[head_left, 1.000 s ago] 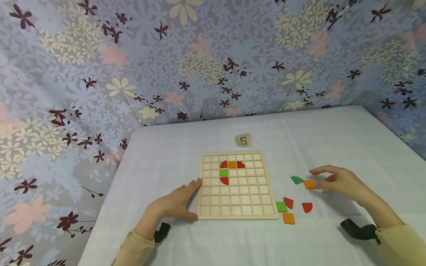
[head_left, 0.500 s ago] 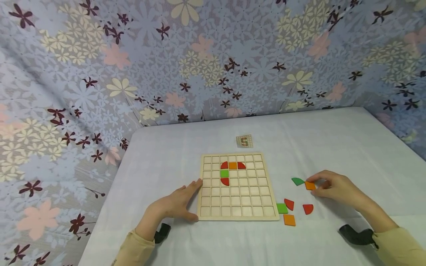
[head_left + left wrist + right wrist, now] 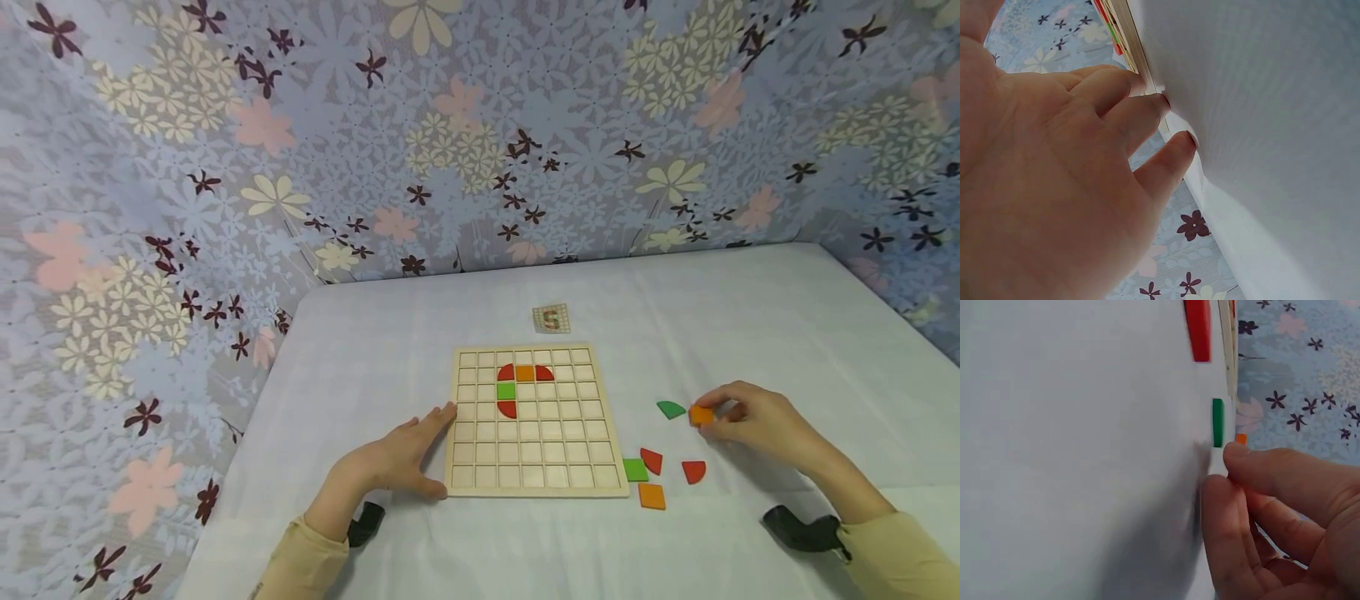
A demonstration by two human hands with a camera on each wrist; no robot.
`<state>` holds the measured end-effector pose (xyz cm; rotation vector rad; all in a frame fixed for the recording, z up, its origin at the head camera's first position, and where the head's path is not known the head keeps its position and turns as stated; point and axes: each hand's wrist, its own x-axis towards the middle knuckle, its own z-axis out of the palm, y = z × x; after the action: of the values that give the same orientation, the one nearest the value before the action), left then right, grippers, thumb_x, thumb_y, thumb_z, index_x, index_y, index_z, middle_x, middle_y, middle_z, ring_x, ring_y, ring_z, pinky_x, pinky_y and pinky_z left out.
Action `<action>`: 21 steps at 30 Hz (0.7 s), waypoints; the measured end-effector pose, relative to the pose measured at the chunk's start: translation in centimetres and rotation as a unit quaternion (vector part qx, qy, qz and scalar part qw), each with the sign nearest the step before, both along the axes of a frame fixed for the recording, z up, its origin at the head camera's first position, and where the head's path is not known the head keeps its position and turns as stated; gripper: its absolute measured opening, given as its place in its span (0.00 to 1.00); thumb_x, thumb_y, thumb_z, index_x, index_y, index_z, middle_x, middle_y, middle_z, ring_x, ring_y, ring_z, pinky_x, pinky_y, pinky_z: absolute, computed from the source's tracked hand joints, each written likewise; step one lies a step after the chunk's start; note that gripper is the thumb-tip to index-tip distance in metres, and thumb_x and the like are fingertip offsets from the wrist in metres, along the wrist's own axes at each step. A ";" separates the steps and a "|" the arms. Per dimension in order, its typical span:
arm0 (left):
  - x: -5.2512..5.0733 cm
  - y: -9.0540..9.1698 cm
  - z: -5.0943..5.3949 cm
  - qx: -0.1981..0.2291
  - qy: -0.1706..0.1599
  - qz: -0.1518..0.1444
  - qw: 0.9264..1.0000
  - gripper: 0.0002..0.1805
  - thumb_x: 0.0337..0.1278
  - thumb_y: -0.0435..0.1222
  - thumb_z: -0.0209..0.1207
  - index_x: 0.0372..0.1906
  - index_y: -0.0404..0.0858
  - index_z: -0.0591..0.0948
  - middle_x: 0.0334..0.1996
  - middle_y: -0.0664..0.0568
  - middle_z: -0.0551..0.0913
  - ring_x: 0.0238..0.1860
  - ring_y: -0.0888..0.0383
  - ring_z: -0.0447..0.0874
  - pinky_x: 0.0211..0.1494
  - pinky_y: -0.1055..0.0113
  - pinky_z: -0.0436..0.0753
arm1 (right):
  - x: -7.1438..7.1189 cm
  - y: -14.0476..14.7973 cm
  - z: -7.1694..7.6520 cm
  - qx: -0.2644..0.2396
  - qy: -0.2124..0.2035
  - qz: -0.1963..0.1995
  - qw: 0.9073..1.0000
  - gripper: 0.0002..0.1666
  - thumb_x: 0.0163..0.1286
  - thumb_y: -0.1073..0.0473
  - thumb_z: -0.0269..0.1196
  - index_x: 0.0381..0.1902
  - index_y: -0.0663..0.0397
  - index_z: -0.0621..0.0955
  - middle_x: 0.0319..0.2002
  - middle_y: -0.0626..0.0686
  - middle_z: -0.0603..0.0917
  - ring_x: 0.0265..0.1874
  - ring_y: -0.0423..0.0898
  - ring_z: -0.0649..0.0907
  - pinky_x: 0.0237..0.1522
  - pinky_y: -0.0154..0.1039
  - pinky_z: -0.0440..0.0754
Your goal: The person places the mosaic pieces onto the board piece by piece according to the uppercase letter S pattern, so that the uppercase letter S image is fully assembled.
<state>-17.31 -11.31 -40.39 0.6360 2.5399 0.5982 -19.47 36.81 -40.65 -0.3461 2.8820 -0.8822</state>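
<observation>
My right hand (image 3: 757,423) pinches an orange square tile (image 3: 701,416) between thumb and fingers, right of the board; in the right wrist view a bit of the orange tile (image 3: 1241,439) shows past the thumb. A dark green quarter-circle tile (image 3: 671,409) lies just left of it. My left hand (image 3: 397,457) rests on the cloth with fingers spread, touching the left edge of the wooden grid board (image 3: 532,492). In the board's cells sit an orange square (image 3: 524,373), a light green square (image 3: 506,391) and several red quarter-circles (image 3: 507,409).
By the board's lower right corner lie a light green square (image 3: 636,470), a red quarter-circle (image 3: 651,461), an orange square (image 3: 652,497) and another red quarter-circle (image 3: 693,472). Behind the board is a small pattern card (image 3: 551,318). A floral curtain (image 3: 480,125) hangs beyond the white-covered table.
My right hand's fingers have closed on the orange square, which now looks lifted and turned slightly away from the green quarter-circle. The left hand stays at the board's edge.
</observation>
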 end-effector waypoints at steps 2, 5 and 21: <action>0.0 0.0 0.0 0.000 0.001 0.000 1.000 0.59 0.42 0.45 0.72 0.75 0.40 0.47 0.73 0.45 0.49 0.72 0.50 0.47 0.72 0.54 0.52 | -0.1 0.1 0.5 -0.006 0.001 -0.004 1.000 0.19 0.56 0.59 0.70 0.45 0.59 0.82 0.41 0.55 0.81 0.31 0.45 0.78 0.27 0.33 0.76; 0.0 0.0 -0.1 0.000 0.001 0.000 1.000 0.59 0.42 0.46 0.72 0.75 0.40 0.47 0.73 0.45 0.49 0.72 0.49 0.47 0.72 0.53 0.52 | -0.4 -0.1 1.4 -0.015 0.008 -0.005 1.000 0.20 0.58 0.57 0.69 0.47 0.58 0.81 0.42 0.55 0.82 0.32 0.42 0.79 0.27 0.33 0.76; -0.7 1.8 1.8 0.004 -0.019 0.023 1.000 0.59 0.42 0.45 0.72 0.75 0.41 0.47 0.74 0.46 0.48 0.72 0.49 0.47 0.72 0.53 0.52 | -5.5 -2.6 7.8 -0.051 0.020 0.047 0.997 0.20 0.59 0.55 0.69 0.47 0.56 0.80 0.39 0.52 0.83 0.29 0.42 0.81 0.29 0.36 0.78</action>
<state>-18.02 -9.54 -38.55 0.5658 2.5246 0.6314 -25.01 34.17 -32.84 -0.5110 2.8346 -1.0195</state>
